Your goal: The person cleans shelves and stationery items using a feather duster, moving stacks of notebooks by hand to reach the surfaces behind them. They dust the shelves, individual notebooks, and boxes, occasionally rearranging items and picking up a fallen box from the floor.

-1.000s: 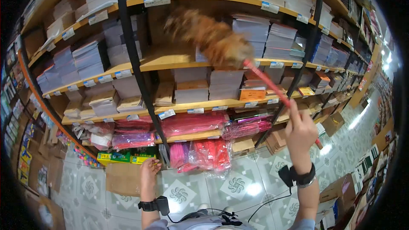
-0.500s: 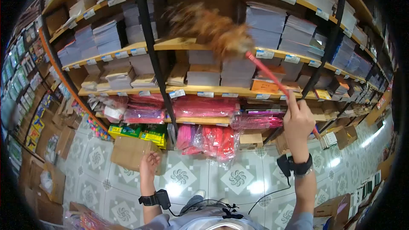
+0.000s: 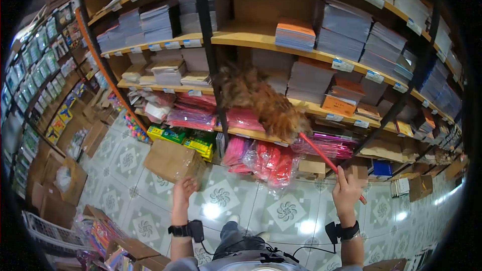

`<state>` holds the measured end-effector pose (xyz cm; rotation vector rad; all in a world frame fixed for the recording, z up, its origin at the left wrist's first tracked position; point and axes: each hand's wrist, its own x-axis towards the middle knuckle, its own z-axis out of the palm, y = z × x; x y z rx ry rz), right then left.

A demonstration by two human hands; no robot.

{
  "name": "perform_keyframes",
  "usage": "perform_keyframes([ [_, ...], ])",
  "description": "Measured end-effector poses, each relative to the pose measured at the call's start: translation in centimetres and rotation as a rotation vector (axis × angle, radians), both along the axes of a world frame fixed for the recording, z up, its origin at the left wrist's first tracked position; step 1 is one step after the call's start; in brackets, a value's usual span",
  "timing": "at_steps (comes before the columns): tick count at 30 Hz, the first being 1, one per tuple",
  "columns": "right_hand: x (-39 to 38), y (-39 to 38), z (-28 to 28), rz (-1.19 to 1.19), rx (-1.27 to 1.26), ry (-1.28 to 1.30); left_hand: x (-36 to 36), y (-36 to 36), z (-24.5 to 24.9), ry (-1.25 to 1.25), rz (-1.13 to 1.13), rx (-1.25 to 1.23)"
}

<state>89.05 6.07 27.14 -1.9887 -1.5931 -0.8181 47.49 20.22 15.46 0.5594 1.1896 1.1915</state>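
**Q:** What do the shelves (image 3: 246,39) carry?
**A:** Paper stacks (image 3: 341,30) crowd the upper wooden boards, one of them an orange-topped stack (image 3: 295,34). Labels (image 3: 343,65) line the front edges. Pink packs (image 3: 191,118) lie on a lower board.

**Q:** And the floor (image 3: 221,198)?
**A:** It is patterned tile. A cardboard box (image 3: 173,160) lies just before the shelves, with green-yellow cartons (image 3: 183,140) behind it and red packs (image 3: 268,160) at the shelf foot. More boxes (image 3: 60,180) and a white basket (image 3: 45,228) stand to the left.

Paper stacks (image 3: 346,32) filled wooden shelves (image 3: 251,39) across the top, pink packets (image 3: 266,158) hung at centre, and a cardboard box (image 3: 173,160) sat left of centre.
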Motion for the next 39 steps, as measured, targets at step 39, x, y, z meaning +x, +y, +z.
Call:
perform_keyframes([
  [39, -19.5, 17.8, -10.6, -0.017, -0.394, 0.711, 12.7, 21.8, -1.4, -0.230, -0.615, -0.103],
])
